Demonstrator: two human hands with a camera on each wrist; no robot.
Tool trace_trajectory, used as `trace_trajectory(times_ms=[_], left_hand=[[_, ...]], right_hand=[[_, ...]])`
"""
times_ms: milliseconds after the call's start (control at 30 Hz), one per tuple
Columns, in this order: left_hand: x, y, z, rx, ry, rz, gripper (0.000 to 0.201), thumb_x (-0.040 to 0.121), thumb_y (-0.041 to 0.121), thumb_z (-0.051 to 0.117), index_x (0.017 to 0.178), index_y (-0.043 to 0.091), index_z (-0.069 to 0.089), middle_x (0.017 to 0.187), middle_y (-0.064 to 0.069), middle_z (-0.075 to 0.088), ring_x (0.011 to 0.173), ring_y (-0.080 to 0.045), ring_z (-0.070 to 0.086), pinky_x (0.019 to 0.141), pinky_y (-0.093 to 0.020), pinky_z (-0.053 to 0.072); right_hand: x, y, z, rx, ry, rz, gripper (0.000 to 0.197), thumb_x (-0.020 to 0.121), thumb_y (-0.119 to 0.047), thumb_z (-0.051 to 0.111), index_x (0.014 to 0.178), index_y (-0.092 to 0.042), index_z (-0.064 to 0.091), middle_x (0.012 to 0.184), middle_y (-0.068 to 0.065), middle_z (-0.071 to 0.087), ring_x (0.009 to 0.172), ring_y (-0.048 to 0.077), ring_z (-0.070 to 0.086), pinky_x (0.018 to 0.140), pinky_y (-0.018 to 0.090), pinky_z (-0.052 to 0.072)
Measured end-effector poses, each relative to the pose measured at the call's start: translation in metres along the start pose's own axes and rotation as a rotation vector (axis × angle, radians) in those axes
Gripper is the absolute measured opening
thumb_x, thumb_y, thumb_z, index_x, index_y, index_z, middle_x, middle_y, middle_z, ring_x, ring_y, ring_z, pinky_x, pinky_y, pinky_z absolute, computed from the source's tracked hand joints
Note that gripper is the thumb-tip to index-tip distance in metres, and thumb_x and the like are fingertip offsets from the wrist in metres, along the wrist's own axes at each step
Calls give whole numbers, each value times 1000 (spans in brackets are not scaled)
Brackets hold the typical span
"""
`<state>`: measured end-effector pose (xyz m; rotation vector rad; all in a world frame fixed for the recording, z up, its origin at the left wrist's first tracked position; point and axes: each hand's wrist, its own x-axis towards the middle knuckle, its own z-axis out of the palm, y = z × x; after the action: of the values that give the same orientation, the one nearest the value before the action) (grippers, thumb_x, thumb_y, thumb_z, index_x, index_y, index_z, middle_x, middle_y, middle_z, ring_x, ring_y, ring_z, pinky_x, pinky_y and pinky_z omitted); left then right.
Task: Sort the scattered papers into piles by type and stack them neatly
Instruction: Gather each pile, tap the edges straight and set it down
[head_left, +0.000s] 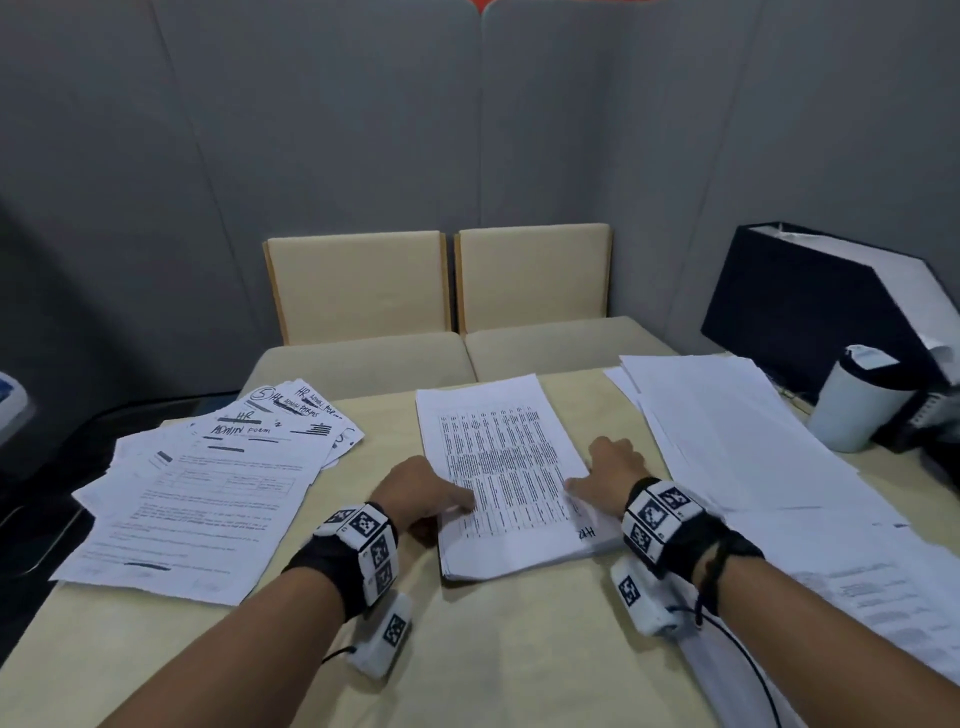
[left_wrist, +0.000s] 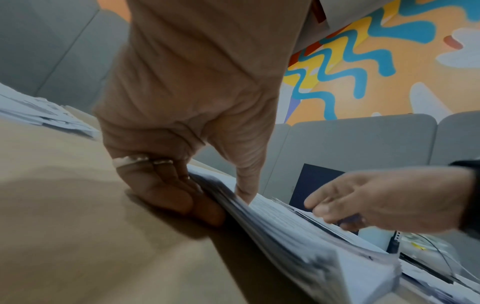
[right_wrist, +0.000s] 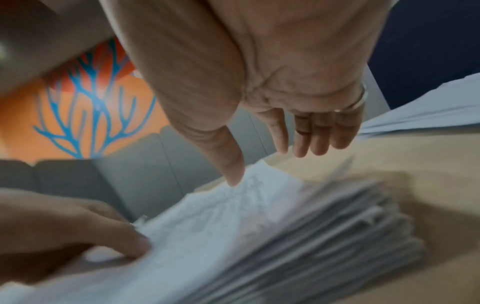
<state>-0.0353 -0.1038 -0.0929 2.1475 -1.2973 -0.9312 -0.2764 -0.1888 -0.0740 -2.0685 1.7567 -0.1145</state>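
White paper, tan surface, grey walls

The middle stack (head_left: 498, 467) is white with dense black columns of print; the left pile (head_left: 208, 488) is white with black handwriting and blacked-out bars; the right pile (head_left: 727, 431) is plain white. The surface (head_left: 519, 649) is pale tan, the chairs (head_left: 436, 280) cream, the wall panels (head_left: 363, 130) grey. The box file (head_left: 795, 312) is dark navy, the cup (head_left: 857, 405) white. The wrist bands (head_left: 660, 514) carry black-and-white square markers. The mural (left_wrist: 376, 61) is orange with blue and yellow squiggles.

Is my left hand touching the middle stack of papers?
Touching. The left wrist view shows the left hand gripping the middle stack: thumb on top, curled fingers against its edge.
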Motion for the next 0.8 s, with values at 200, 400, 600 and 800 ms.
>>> trace_trajectory(times_ms=[200,400,600,800], left_hand=[[-10,-3,0,46,40,49,28,77,41,87,70,22,67,78,8,71,73,-11,67,57,-24,47],[-20,11,1,579,205,26,87,75,74,75,122,9,44,94,-2,65,83,-25,66,61,-32,46],[-44,59,32,809,202,297,83,86,69,67,142,15,40,136,-14,48,116,-38,60,96,-46,48],[-48,125,102,636,-69,583,58,92,46,71,141,24,49,135,-7,49,119,-29,58,96,-42,51]], right_hand=[[-93,16,-14,444,26,-212,58,92,-43,75,140,-23,49,134,-2,49,127,15,49,107,33,43],[-140,76,-16,791,87,-174,29,88,-31,83,113,-28,69,115,-3,68,106,13,67,97,31,55],[-140,129,15,1000,30,20,22,88,-14,82,108,-16,71,108,5,70,103,16,67,99,32,54],[-133,134,29,1035,80,79,20,88,-10,81,104,-12,70,99,3,69,95,15,65,92,28,54]])
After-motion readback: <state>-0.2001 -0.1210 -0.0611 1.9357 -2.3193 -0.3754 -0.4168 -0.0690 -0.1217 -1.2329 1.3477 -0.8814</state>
